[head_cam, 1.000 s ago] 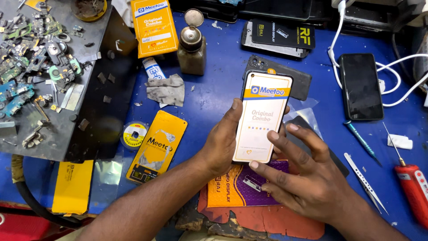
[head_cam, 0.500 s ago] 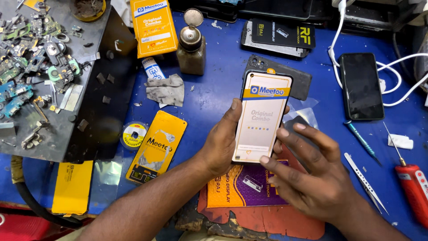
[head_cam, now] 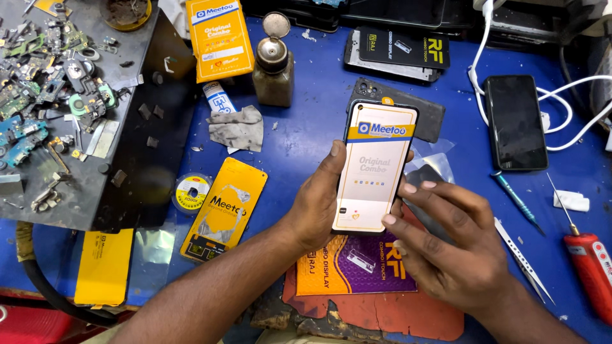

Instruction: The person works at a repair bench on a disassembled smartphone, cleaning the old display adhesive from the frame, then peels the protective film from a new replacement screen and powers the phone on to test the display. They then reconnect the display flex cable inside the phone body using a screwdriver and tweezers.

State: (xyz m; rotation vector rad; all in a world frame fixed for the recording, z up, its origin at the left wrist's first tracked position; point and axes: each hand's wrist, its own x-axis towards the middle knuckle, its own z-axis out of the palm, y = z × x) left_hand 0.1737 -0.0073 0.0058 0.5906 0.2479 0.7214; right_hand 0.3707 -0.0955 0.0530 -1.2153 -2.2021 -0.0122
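Note:
My left hand (head_cam: 317, 202) grips a phone display panel (head_cam: 375, 167) by its left edge, upright above the blue bench; a white and yellow protective film covers its face. My right hand (head_cam: 449, 245) is at the panel's lower right, fingertips touching its bottom right corner and edge, fingers spread. Under both hands lies a purple and orange display card (head_cam: 357, 264) on a worn red mat (head_cam: 382, 312). A dark phone back cover (head_cam: 427, 114) lies just behind the panel.
A yellow film card (head_cam: 226, 207) and solder reel (head_cam: 191, 191) lie left. Brown dispenser bottle (head_cam: 273, 64), grey cloth (head_cam: 239, 127), black phone on a white cable (head_cam: 515, 121), tweezers (head_cam: 523, 258), red screwdriver (head_cam: 590, 267), blue tool (head_cam: 516, 200). Black tray of circuit scraps (head_cam: 57, 95) far left.
My right hand's fingers have shifted along the panel's lower right, from the bottom edge up to the corner. The left hand and panel stay nearly still.

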